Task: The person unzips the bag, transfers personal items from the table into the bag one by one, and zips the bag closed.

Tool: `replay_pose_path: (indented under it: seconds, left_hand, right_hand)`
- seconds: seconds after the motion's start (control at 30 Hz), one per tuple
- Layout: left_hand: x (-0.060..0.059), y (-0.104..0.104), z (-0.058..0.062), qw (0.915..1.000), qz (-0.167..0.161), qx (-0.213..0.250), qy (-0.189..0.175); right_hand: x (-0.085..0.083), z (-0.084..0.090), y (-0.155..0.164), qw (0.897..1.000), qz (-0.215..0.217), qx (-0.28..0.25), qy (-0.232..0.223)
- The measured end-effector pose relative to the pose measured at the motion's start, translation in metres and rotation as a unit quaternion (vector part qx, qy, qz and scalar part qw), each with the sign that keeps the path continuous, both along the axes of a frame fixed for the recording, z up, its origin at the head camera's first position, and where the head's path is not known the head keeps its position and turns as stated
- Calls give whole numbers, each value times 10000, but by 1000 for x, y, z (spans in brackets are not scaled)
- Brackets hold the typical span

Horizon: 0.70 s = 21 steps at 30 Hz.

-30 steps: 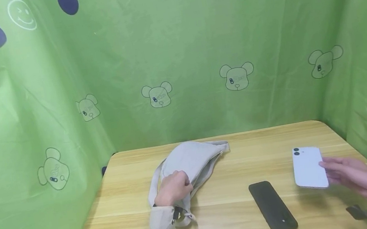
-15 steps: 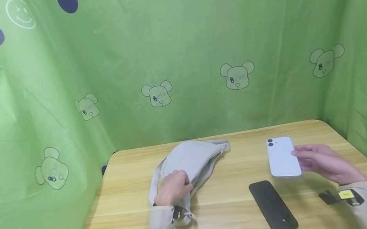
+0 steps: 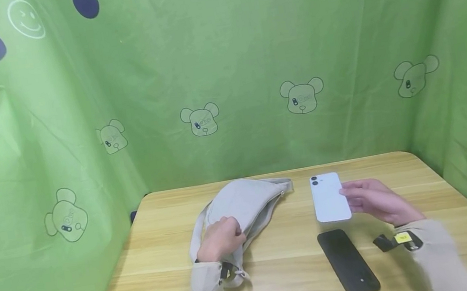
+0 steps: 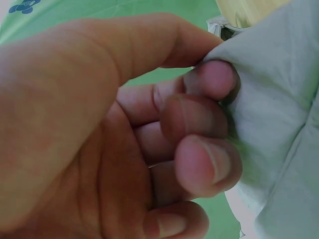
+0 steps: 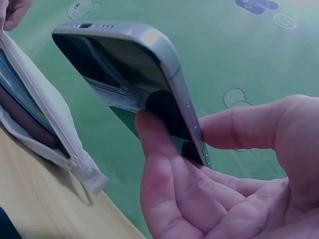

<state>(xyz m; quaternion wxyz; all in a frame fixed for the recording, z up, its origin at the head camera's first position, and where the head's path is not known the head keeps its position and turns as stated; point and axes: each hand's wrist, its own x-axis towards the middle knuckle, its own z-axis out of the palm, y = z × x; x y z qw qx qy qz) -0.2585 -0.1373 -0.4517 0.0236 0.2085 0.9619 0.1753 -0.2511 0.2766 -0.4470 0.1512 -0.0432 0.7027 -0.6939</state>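
Observation:
A light grey waist bag (image 3: 242,204) lies at the middle left of the table, its zip opening gaping toward the right. My left hand (image 3: 222,239) pinches the fabric at the bag's near edge between thumb and forefinger, as the left wrist view shows. Held above the table, a white smartphone (image 3: 330,199) has its camera side facing me in the head view. My right hand (image 3: 373,200) grips its right edge, thumb on one side and fingers on the other. In the right wrist view the phone's glossy dark screen (image 5: 114,74) shows, and something bluish lies inside the open bag (image 5: 55,94).
On the wooden table (image 3: 289,278) a black phone-shaped slab (image 3: 348,262) lies just below the raised phone. The bag's strap (image 3: 196,234) curls along its left side. Green printed curtains (image 3: 247,53) enclose the table at the back and both sides.
My right hand has carried the white phone leftward and slightly away, from the table's right side to behind the black slab. The left hand keeps its place on the bag.

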Motion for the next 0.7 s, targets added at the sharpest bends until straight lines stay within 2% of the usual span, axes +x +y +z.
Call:
replay_pose_path:
  seconds: [0.13, 0.37, 0.7]
  left_hand:
    - [0, 0, 0, 10000, 1, -3, 28]
    - [1, -1, 0, 10000, -9, -16, 77]
    - [-2, -2, -1, 9999, 4, -91, 72]
  right_hand:
    - [-9, 0, -16, 9998, 196, 87, 58]
    - [-21, -1, -48, 9988, 459, -169, 60]
    - [-35, -14, -86, 9957, 773, -512, 59]
